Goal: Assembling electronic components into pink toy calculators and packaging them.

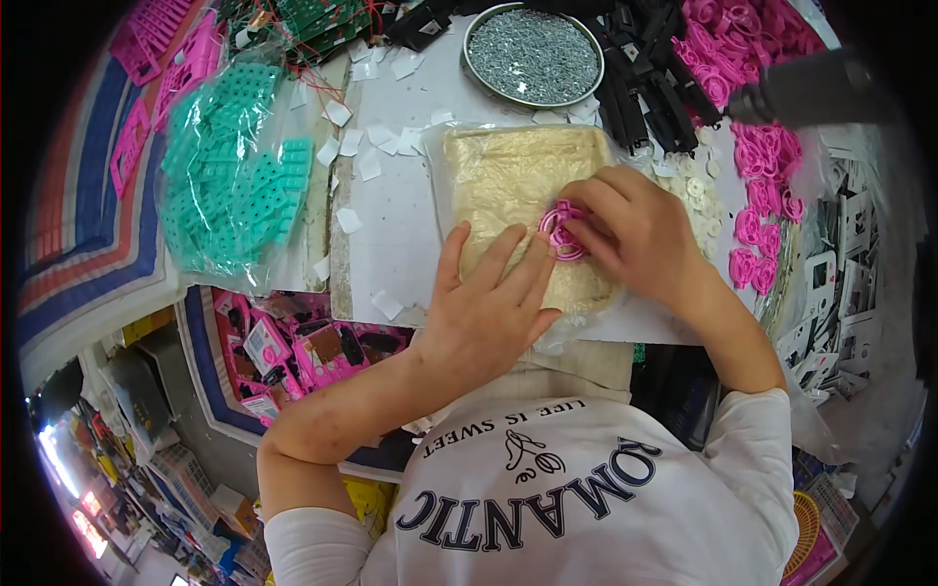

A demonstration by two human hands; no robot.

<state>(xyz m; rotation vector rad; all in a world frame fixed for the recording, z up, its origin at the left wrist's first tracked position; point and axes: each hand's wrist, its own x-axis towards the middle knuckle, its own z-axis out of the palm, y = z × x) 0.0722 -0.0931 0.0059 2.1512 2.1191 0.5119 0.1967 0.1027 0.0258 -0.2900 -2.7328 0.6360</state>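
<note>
We lay our left hand [479,308] on the wrapped pad [489,176], its fingers spread, the tips nearest the pink part [565,234] at its left edge. The part lies on the pad's right half. Our right hand [640,230] grips the part's right side with bent fingers. Beyond the pad sits a bowl [471,73] of metal bits; white discs [700,190] lie right of the pad.

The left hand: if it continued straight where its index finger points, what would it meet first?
Probably the pink plastic part at the right hand; the left hand's index finger ends beside it, though depth and contact are unclear.
</note>
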